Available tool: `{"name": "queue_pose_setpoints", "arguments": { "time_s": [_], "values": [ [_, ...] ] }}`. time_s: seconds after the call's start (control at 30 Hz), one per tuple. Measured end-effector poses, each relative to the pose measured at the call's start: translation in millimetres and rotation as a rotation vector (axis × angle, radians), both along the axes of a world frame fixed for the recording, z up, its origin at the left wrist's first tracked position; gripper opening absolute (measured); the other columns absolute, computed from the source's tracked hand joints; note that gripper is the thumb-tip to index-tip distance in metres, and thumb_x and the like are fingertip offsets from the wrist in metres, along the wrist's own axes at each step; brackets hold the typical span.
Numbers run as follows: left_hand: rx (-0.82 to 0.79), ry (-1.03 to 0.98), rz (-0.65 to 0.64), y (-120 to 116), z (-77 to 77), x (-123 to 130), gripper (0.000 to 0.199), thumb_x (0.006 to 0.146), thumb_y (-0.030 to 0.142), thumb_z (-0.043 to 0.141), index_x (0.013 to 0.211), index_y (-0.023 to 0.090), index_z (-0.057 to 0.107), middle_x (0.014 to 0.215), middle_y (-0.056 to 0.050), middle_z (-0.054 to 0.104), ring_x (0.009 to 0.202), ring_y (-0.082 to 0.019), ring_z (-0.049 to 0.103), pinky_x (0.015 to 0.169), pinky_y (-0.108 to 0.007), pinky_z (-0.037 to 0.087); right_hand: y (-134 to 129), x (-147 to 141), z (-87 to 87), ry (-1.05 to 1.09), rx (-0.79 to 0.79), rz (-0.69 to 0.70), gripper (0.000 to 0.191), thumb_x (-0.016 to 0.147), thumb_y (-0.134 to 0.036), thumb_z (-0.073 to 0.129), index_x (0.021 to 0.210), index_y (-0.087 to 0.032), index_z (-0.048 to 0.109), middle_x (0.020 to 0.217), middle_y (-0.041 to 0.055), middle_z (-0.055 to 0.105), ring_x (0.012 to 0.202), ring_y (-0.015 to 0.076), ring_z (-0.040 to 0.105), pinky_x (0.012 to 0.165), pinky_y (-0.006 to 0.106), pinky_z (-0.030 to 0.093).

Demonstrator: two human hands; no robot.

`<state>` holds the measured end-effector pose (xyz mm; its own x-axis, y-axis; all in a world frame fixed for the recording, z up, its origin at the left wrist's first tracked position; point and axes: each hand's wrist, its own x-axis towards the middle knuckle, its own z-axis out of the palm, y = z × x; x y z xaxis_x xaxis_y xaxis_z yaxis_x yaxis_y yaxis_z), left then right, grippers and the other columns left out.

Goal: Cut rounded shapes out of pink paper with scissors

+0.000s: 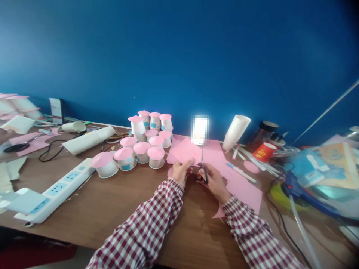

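My left hand [181, 172] pinches the near edge of a pink paper sheet [183, 150], thumb on top. In my right hand [214, 180] is a pair of scissors [202, 160], fingers through the dark handles and blades pointing away from me, close to the paper's right side. Whether the blades touch the paper I cannot tell. More pink paper [246, 188] lies under and to the right of my right hand. Left of my hands stand several upside-down paper cups [156, 162] topped with pink paper discs, some stacked at the back.
A white power strip [56, 190] lies at the left, near a stack of paper cups [88, 140]. Behind my hands is a bright, blurred-out object [200, 130]. To the right are another cup stack [236, 130], a marker [241, 172], a red cup [264, 152] and a blue glue gun [311, 198].
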<state>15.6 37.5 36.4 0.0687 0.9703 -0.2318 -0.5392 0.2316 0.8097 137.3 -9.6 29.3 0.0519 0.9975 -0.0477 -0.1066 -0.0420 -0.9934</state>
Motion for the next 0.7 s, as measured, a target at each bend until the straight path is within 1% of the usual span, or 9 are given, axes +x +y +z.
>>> {"name": "queue_pose_setpoints", "arguments": {
  "time_s": [0.2,0.37,0.7],
  "values": [
    [-0.007,0.006,-0.004,1.5,-2.0,0.6,0.038,0.049,0.035,0.081,0.057,0.013,0.052,0.044,0.005,0.048,0.04,-0.004,0.044,0.036,-0.014,0.032,0.4,0.6,-1.2,0.003,0.004,0.006,0.046,0.066,-0.045,0.073,0.104,-0.022,0.06,0.073,-0.0018,0.057,0.063,0.0106,0.056,0.062,0.026,0.052],
    [-0.006,0.006,-0.014,0.3,-1.9,0.4,0.039,0.048,0.036,0.081,0.056,0.013,0.052,0.044,0.004,0.048,0.04,-0.004,0.044,0.036,-0.014,0.033,1.5,1.8,-2.8,-0.01,0.013,0.013,0.046,0.066,-0.044,0.073,0.104,-0.021,0.06,0.073,-0.0018,0.056,0.061,0.0102,0.055,0.059,0.024,0.051],
    [-0.009,0.02,-0.007,1.0,-1.3,0.3,0.037,0.048,0.036,0.081,0.055,0.012,0.053,0.043,0.003,0.048,0.04,-0.005,0.044,0.037,-0.015,0.033,2.3,4.2,-4.5,-0.021,0.017,0.023,0.045,0.068,-0.044,0.072,0.104,-0.021,0.059,0.074,-0.0023,0.055,0.061,0.0095,0.054,0.06,0.024,0.051]
  ]
}}
